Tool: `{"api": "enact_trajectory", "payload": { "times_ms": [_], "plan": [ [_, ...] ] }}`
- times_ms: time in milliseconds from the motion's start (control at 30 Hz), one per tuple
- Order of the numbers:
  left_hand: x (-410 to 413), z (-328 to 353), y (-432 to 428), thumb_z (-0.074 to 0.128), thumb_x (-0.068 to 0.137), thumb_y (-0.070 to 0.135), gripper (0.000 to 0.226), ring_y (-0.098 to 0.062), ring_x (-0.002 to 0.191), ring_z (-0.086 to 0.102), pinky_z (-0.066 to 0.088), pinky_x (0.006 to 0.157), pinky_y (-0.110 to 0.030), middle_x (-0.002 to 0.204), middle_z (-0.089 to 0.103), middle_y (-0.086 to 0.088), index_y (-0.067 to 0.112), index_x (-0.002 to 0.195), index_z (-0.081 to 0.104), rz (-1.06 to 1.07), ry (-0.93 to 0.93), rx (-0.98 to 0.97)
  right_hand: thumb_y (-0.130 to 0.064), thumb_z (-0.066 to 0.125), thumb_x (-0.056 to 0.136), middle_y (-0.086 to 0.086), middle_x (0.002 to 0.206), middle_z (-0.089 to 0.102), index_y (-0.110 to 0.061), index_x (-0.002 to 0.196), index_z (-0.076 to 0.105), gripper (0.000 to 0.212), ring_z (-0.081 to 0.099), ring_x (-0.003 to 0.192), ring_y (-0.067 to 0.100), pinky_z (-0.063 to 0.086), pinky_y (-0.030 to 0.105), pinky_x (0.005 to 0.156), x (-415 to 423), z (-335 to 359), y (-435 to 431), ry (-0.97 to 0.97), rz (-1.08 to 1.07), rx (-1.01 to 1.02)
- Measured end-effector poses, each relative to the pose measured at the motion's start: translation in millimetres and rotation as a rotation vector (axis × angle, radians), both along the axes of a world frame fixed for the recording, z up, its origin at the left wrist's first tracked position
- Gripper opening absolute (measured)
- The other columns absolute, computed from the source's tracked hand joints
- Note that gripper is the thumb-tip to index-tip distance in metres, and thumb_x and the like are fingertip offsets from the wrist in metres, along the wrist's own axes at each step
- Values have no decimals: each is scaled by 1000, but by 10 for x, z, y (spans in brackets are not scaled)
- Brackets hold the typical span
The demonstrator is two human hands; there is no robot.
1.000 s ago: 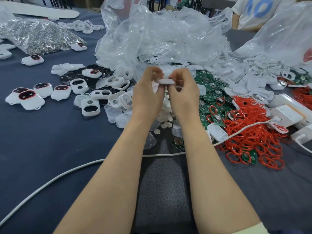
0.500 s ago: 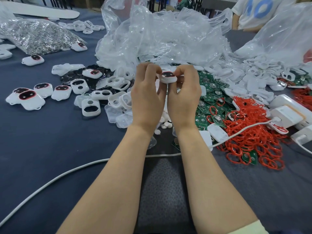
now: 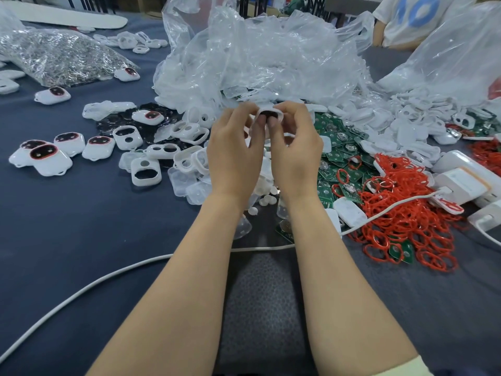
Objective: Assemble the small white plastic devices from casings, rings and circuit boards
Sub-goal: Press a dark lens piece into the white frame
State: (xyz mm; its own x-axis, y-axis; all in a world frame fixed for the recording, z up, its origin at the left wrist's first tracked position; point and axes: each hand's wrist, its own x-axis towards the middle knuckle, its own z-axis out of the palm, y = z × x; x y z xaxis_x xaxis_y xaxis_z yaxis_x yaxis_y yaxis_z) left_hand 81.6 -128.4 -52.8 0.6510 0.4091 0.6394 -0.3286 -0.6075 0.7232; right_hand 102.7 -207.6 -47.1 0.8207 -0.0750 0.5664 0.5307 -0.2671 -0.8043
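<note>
My left hand point(image 3: 234, 156) and my right hand point(image 3: 295, 153) together pinch one small white casing point(image 3: 269, 113) with a dark oval window, held up above the table's middle, tilted toward me. Both thumbs press on its dark face. Finished white devices point(image 3: 44, 156) with dark red-rimmed windows lie at the left. Loose white casings point(image 3: 146, 172) sit left of my hands. Green circuit boards point(image 3: 339, 150) are piled right of my hands, and red rings point(image 3: 406, 213) lie in a heap farther right.
Crumpled clear plastic bags point(image 3: 265, 58) rise behind my hands. A bag of silvery metal parts point(image 3: 59, 55) is at the far left. A white cable point(image 3: 113, 275) crosses the blue table cloth point(image 3: 67, 240). White chargers point(image 3: 461, 183) lie at the right edge. Another person's shirt point(image 3: 406, 20) shows top right.
The casing has been raised and turned from edge-on to window facing me. My fingers have shifted around its rim and both thumbs now press on the dark window.
</note>
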Motion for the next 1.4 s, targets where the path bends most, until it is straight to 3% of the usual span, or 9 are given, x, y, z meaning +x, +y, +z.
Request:
{"api": "enact_trajectory", "payload": {
  "times_ms": [133, 267, 400, 467, 567, 800, 933, 1200, 1400],
  "plan": [
    [54, -1, 43, 51, 98, 23, 20, -13, 81, 53, 38, 71, -19, 93, 63, -5, 17, 110, 67, -74, 155, -39, -13, 58, 92, 2, 88, 64, -18, 101, 64, 12, 61, 80, 20, 52, 30, 73, 19, 19, -57, 114, 48, -49],
    [49, 48, 72, 48, 99, 20, 16, -18, 90, 63, 50, 81, -29, 94, 67, -1, 19, 101, 65, -115, 197, -191, -17, 58, 93, 0, 95, 60, -19, 115, 62, 23, 60, 75, 14, 53, 29, 78, 44, 93, -149, 239, 117, -128],
    [84, 89, 198, 49, 100, 15, 16, -25, 92, 68, 57, 74, -33, 94, 64, -6, 11, 88, 59, -115, 217, -842, -31, 66, 86, -12, 82, 58, -18, 105, 63, 23, 53, 71, 0, 43, 9, 65, 53, 156, -343, 301, -6, -394],
    [87, 118, 243, 47, 101, 10, 21, -19, 79, 68, 54, 60, -22, 90, 62, -7, 10, 81, 55, -190, 165, -1156, -36, 70, 83, -7, 88, 61, -18, 104, 63, 29, 55, 77, 5, 42, 13, 61, 24, 158, -376, 404, 58, -579],
    [70, 142, 264, 46, 101, 8, 14, -9, 60, 68, 52, 52, -18, 87, 63, -8, 8, 89, 54, -231, 119, -1296, -35, 71, 82, -4, 106, 60, -17, 116, 62, 40, 56, 95, 13, 41, 22, 76, -22, 135, -309, 490, 157, -819],
    [59, 126, 239, 46, 100, 9, 16, -12, 61, 70, 56, 56, -23, 112, 63, -19, 8, 115, 52, -266, 204, -1248, -12, 50, 94, 7, 103, 67, -13, 112, 59, 20, 64, 90, 19, 47, 28, 75, 36, 126, -332, 395, -76, -424],
    [43, 133, 185, 49, 98, 6, 10, -13, 61, 71, 58, 58, -23, 115, 61, -19, 15, 98, 51, -289, 250, -1126, -6, 52, 94, 6, 87, 70, -14, 92, 57, 9, 68, 67, 6, 56, 23, 67, 51, 136, -320, 494, 86, 36],
    [110, 54, 126, 51, 96, 5, 9, -19, 70, 71, 61, 75, -38, 97, 62, -10, 14, 97, 52, -308, 333, -848, -1, 55, 93, 3, 75, 64, -10, 102, 61, 14, 59, 55, 3, 52, 18, 63, 97, 110, -321, 485, 190, 182],
    [125, 47, 95, 48, 99, 13, 16, -22, 80, 69, 58, 62, -24, 98, 63, -7, 23, 88, 54, -311, 351, -835, -2, 55, 93, 12, 82, 69, -15, 87, 53, 14, 67, 59, 9, 51, 17, 56, 77, 138, -271, 477, 167, 304]
  ]
}}
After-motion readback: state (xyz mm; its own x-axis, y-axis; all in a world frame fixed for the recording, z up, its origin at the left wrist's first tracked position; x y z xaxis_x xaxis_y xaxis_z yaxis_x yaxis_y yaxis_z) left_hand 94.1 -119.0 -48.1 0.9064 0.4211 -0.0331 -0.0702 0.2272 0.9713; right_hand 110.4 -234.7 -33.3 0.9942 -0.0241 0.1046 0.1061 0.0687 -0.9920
